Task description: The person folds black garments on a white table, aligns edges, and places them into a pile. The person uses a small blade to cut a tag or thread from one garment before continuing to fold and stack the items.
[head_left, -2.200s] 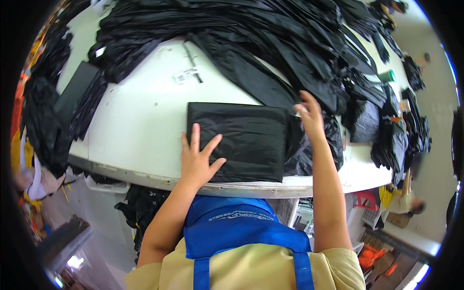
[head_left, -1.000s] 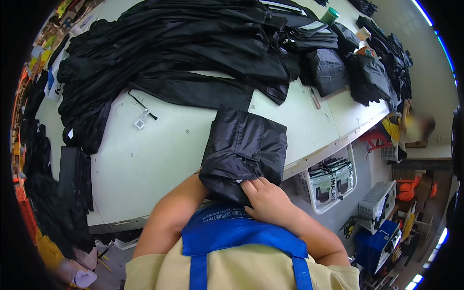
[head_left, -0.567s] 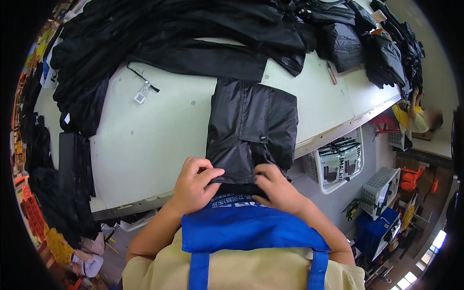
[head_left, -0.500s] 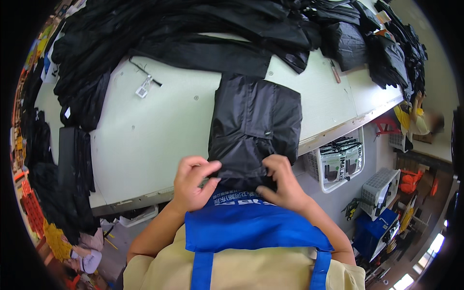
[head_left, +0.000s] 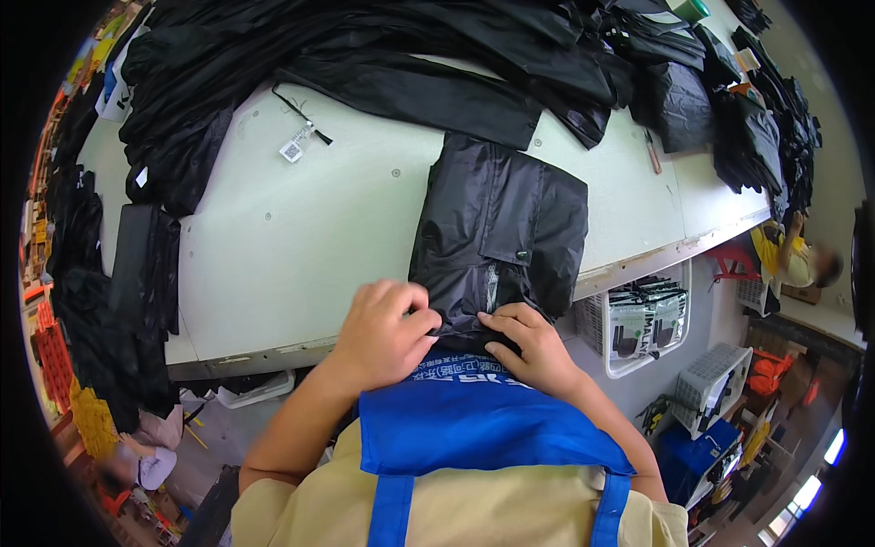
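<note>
A shiny black jacket (head_left: pixel 501 205) lies folded on the pale table, its near end at the front edge. A long flap runs down its middle, and below it shows a light grey strip, perhaps a zip. My left hand (head_left: pixel 387 328) is closed at the near left corner, thumb and fingers pinching the fabric. At the near right side my right hand (head_left: pixel 533 351) holds the cloth between thumb and bent fingers, its fingertips beside the grey strip. The jacket's nearest edge is partly hidden by my fingers.
Black garments (head_left: pixel 383 46) are heaped along the far side, with folded ones (head_left: pixel 674 100) at far right and left. A white tag on a black cord (head_left: pixel 292 149) and a small red-handled tool (head_left: pixel 653 153) lie on the table (head_left: pixel 301 246). White baskets (head_left: pixel 611 360) stand right; people are at both sides.
My left hand has closed on the jacket's near left corner. My right fingers have come down onto the near edge. The grey strip has come into sight. The whole view has shifted slightly.
</note>
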### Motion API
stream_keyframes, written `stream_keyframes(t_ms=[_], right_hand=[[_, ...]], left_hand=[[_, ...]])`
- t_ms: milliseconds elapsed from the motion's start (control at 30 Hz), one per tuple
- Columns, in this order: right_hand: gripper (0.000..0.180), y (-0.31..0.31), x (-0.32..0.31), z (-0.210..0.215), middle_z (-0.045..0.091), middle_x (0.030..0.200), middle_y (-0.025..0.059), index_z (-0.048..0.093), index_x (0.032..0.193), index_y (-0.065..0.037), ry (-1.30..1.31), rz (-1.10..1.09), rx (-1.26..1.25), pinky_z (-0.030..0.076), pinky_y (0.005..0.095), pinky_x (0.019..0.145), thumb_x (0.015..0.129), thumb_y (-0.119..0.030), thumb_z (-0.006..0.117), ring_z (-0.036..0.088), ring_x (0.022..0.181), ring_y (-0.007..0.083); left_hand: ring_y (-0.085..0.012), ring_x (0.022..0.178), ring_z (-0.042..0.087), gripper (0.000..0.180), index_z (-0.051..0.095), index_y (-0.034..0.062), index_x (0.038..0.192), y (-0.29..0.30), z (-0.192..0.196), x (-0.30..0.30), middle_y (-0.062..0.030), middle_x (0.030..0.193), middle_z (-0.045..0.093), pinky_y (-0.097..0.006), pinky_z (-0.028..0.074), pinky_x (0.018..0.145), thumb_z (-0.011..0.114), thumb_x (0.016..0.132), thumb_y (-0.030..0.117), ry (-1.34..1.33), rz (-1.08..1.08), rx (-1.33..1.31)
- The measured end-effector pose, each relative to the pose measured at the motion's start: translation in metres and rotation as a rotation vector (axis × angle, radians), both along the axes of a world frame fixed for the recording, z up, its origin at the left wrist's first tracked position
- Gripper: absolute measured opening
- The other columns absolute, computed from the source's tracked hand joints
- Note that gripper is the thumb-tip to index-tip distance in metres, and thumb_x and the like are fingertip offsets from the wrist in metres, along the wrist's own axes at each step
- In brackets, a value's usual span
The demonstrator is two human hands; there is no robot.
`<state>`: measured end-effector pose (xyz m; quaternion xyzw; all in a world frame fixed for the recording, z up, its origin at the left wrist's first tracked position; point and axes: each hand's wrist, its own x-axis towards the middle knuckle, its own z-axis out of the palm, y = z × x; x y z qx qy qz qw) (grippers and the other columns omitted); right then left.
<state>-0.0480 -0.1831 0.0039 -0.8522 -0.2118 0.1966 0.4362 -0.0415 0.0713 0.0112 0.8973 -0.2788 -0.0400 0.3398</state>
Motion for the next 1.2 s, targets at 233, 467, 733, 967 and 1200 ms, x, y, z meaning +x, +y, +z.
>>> stream_keyframes(t_ms=[233, 467, 733, 967, 1200], right_hand=[[0.043, -0.007, 0.001, 0.002, 0.057, 0.102, 0.0138, 0.058, 0.118, -0.002, 0.018, -0.069, 0.099, 0.050, 0.0341, 0.078, 0.077, -0.006, 0.071, 0.059, 0.088, 0.0274], [0.046, -0.009, 0.009, 0.007, 0.057, 0.093, 0.0113, 0.054, 0.115, -0.001, -0.160, -0.247, 0.181, 0.046, 0.0286, 0.061, 0.073, 0.003, 0.072, 0.053, 0.071, 0.0197], [0.024, -0.103, 0.135, -0.059, 0.061, 0.093, 0.0089, 0.062, 0.108, -0.004, -0.455, -0.818, 0.000, 0.046, 0.0270, 0.065, 0.085, -0.003, 0.064, 0.057, 0.078, 0.0180], [0.062, -0.285, 0.280, -0.182, 0.053, 0.125, 0.0254, 0.039, 0.132, 0.003, -0.563, -0.874, -0.787, 0.042, 0.0474, 0.096, 0.082, -0.022, 0.065, 0.052, 0.114, 0.0398], [0.029, -0.256, 0.251, -0.164, 0.063, 0.100, 0.0188, 0.057, 0.111, 0.000, -0.386, -0.763, -0.794, 0.050, 0.0391, 0.071, 0.093, -0.021, 0.049, 0.064, 0.081, 0.0265]], left_hand=[[-0.0248, 0.088, 0.055, 0.027, 0.062, 0.0067, 0.088, -0.043, 0.009, 0.026, -0.0051, 0.089, 0.057, -0.037, 0.045, 0.073, 0.074, 0.065, 0.011, 0.020, -0.146, 0.161], [-0.0256, 0.064, 0.054, 0.027, 0.061, 0.0054, 0.082, -0.035, 0.007, 0.021, -0.0069, 0.075, 0.054, -0.035, 0.043, 0.054, 0.071, 0.058, -0.002, -0.102, -0.075, -0.181], [-0.0288, 0.072, 0.057, 0.022, 0.060, 0.0042, 0.078, -0.046, 0.014, 0.032, -0.0084, 0.077, 0.055, -0.037, 0.049, 0.064, 0.068, 0.059, -0.003, -0.053, -0.073, -0.242], [-0.0286, 0.075, 0.059, 0.015, 0.053, 0.0030, 0.072, -0.052, 0.026, 0.048, -0.0114, 0.095, 0.065, -0.036, 0.050, 0.065, 0.059, 0.061, -0.004, 0.143, -0.117, -0.265], [-0.0296, 0.065, 0.057, 0.021, 0.052, 0.0009, 0.090, -0.055, 0.021, 0.041, -0.0123, 0.081, 0.058, -0.035, 0.048, 0.058, 0.053, 0.070, -0.007, 0.262, 0.145, -0.168]])
